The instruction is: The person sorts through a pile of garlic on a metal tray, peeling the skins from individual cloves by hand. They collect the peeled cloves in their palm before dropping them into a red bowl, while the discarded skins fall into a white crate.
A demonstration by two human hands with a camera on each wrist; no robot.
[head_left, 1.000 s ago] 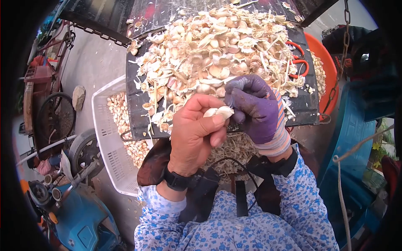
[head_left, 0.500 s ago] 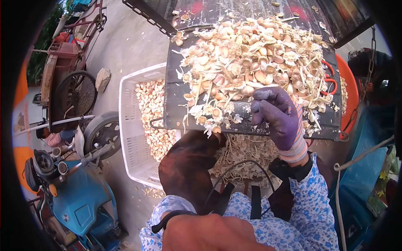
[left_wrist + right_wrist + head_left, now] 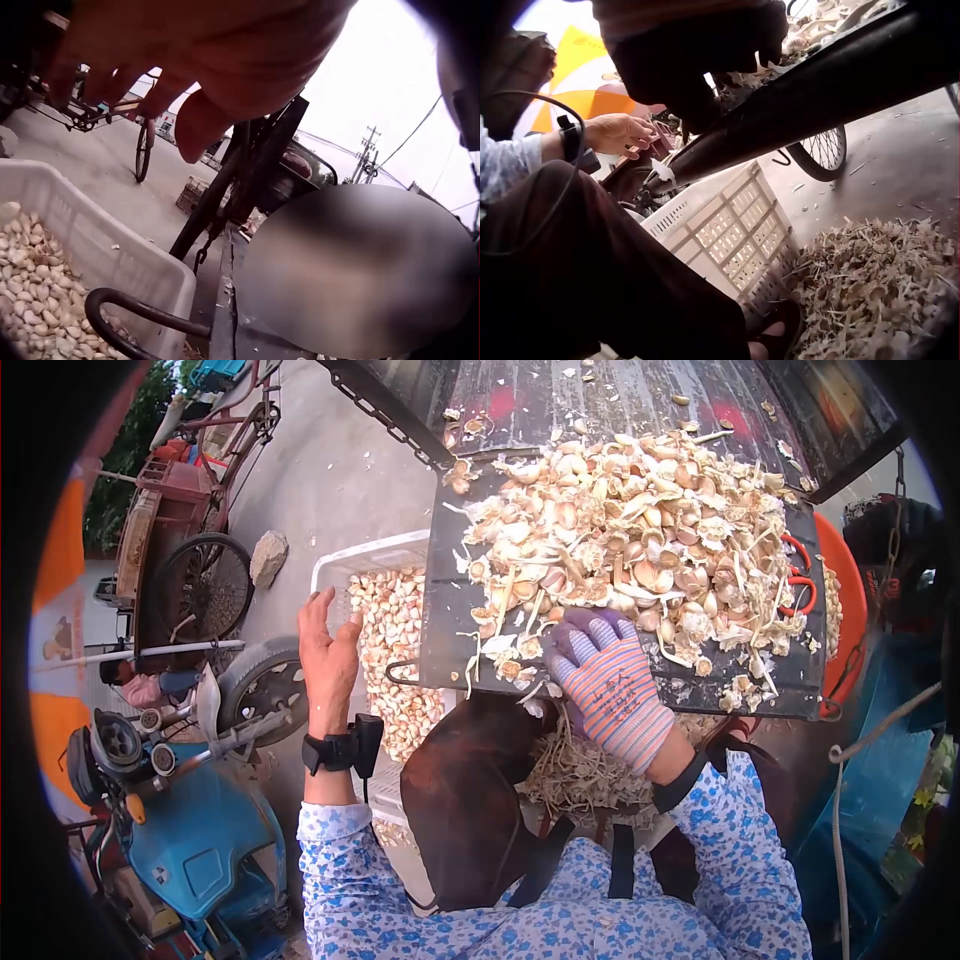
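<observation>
My bare left hand (image 3: 330, 650) hangs over the left part of a white plastic crate (image 3: 335, 565), its fingers loosely extended and holding nothing. Peeled-apart garlic cloves (image 3: 395, 660) fill the crate below it. My right hand (image 3: 610, 680), in a purple-coated striped glove, rests at the front edge of a dark metal tray (image 3: 450, 630), with fingers bent down onto dry garlic scraps. Close in front of those fingers lies a heap of garlic cloves and husks (image 3: 620, 540). In the right wrist view a white scrap of skin (image 3: 662, 171) hangs just below the tray edge.
Red-handled scissors (image 3: 800, 590) lie at the heap's right side. An orange tub (image 3: 845, 620) with cloves stands right of the tray. Husks (image 3: 870, 292) pile on the ground underneath. A wire loop (image 3: 400, 673) juts from the tray's left side. A blue motor tricycle (image 3: 200, 850) stands left.
My left hand, earlier holding garlic cloves near the right hand, has moved left over the crate and holds nothing now. The right hand has lowered to the tray's front edge. The head view has shifted.
</observation>
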